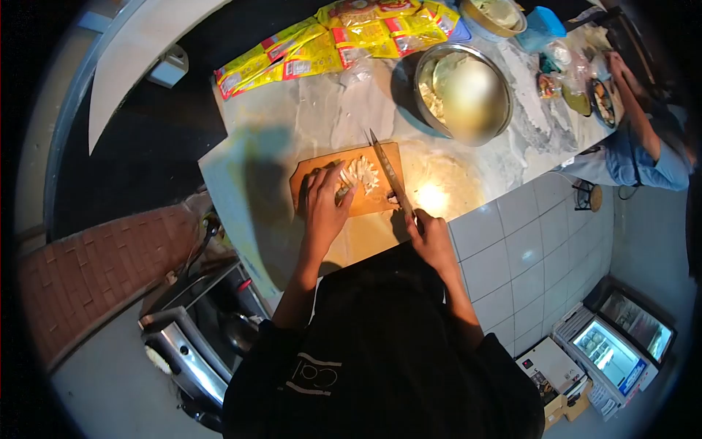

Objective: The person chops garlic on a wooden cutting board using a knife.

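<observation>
My right hand is closed round the handle of a long knife, whose blade points away from me across the right part of a wooden cutting board. Pale chopped strips lie in a small heap on the board, left of the blade. My left hand rests on the board's left side with its fingers apart, the fingertips beside the strips. What lies under that palm is hidden. A small dark piece sits near the board's right edge, by the knife.
A large metal bowl with pale food stands beyond the board to the right. Yellow packets line the counter's far edge. Another person works at the counter's right end, near bags and a blue container. A stove is at lower left.
</observation>
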The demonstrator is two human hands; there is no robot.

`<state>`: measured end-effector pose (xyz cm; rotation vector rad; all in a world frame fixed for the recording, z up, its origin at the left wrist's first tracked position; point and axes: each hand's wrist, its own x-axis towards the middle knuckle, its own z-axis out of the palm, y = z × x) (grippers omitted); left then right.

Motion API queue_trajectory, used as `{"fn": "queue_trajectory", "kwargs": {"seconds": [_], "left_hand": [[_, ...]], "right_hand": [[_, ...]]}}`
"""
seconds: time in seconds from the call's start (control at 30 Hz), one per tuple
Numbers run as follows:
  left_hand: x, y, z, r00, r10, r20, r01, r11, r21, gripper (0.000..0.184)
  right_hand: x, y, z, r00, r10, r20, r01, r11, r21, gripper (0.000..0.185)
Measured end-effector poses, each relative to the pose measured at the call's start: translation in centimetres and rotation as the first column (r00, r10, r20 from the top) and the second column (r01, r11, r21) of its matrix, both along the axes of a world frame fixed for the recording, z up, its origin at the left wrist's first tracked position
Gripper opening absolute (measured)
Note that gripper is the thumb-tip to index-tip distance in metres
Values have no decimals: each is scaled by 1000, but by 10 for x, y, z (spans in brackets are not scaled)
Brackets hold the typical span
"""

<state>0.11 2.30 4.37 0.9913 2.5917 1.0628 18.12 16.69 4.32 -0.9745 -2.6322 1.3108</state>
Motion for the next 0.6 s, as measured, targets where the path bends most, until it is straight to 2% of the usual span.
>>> {"fn": "queue_trajectory", "kwargs": {"seconds": [0.1,0.17,0.23,0.27,0.3,0.37,0.43,0.5,0.57,0.6], "left_hand": [[0,1,-4,994,-6,-113,2,999,-32,50],[3,5,-16,991,12,-134,-2,997,72,59],[8,17,-21,991,62,-121,-59,998,27,64],[15,20,-24,992,96,-87,-97,995,-8,68],[20,23,-29,989,136,-57,-138,990,-35,73],[23,28,-36,987,151,-52,-156,983,-93,72],[24,38,-33,984,134,-117,-128,990,56,66],[27,39,-37,982,158,-101,-153,986,59,61],[26,38,-42,977,195,-90,-188,979,82,57],[24,35,-38,982,183,-43,-182,983,26,52]], "right_hand": [[-9,9,-6,998,58,-38,-60,997,-49,18],[-10,20,-14,987,133,-85,-141,986,-94,15],[-16,24,-12,975,167,-145,-170,985,-10,13],[-17,31,-5,979,203,-5,-200,964,-177,18],[-16,32,-8,978,209,-15,-208,959,-194,18],[-12,37,-13,966,260,-15,-259,953,-159,17],[-8,43,-14,960,279,14,-272,948,-166,18],[-3,42,-18,960,257,-107,-266,960,-83,12],[-2,45,-16,958,249,-144,-261,963,-70,12],[-1,47,-13,954,245,-173,-260,964,-65,12]]}}
